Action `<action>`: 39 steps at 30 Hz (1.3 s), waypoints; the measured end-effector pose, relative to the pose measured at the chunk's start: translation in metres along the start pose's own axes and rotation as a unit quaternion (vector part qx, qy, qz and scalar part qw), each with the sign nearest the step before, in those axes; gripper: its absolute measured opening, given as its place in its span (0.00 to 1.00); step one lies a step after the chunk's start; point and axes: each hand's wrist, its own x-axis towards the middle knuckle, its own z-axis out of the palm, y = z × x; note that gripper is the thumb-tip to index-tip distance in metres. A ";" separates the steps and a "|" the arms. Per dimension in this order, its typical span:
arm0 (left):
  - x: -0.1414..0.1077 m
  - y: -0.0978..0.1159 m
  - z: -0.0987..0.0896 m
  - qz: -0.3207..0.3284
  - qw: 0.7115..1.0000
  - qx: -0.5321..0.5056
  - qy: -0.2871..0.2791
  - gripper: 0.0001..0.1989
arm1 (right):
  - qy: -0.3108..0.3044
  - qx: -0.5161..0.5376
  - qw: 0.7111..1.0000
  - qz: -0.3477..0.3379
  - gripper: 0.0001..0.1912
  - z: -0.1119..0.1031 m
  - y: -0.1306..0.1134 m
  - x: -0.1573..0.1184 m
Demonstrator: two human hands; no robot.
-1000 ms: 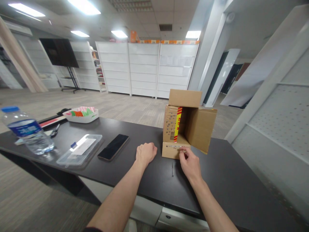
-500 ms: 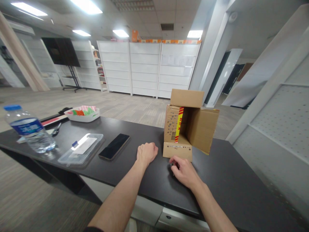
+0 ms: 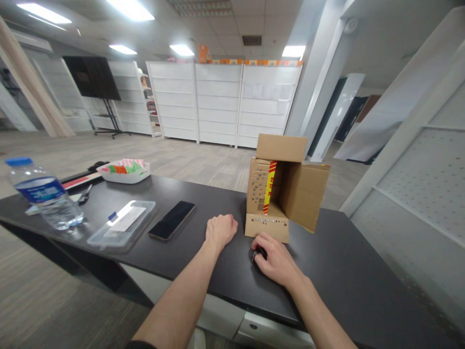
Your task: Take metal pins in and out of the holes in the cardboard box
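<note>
An open cardboard box [image 3: 257, 186] with a yellow and red tape strip stands on the dark table, its opening facing me and its flaps spread. My left hand [image 3: 221, 230] rests closed on the table, left of the box; nothing shows in it. Just in front of the lower flap, my right hand [image 3: 272, 257] is curled with its fingers round a small dark object, too hidden to name. Small round metallic pieces sit in a row on the lower flap, and more dot the box's left side.
Left of my left hand lie a black phone [image 3: 172, 220] and a clear plastic case [image 3: 123, 223]. Farther left stand a water bottle [image 3: 45, 194] and a white basket [image 3: 125, 175] with colourful packets. A pen [image 3: 85, 194] lies between them.
My right hand has shifted slightly left, and its fingers now curl over a small dark object. My left hand and the box have not moved.
</note>
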 end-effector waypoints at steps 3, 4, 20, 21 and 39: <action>0.001 -0.001 0.002 0.006 1.000 -0.002 0.003 0.20 | -0.001 0.000 1.000 -0.016 0.10 0.000 -0.002 0.000; 0.001 -0.001 0.002 0.006 1.000 -0.002 0.004 0.20 | -0.001 -0.001 1.000 -0.020 0.10 0.001 -0.002 0.000; 0.002 -0.001 0.003 0.013 1.000 0.007 0.011 0.20 | 0.001 -0.043 0.999 -0.016 0.07 0.003 0.000 0.001; 0.002 -0.001 0.003 0.011 1.000 0.008 0.008 0.20 | 0.007 -0.035 0.999 -0.015 0.07 0.004 0.001 0.001; 0.002 -0.001 0.002 0.009 1.000 0.000 -0.002 0.20 | 0.291 0.136 0.935 0.147 0.10 0.013 0.037 0.005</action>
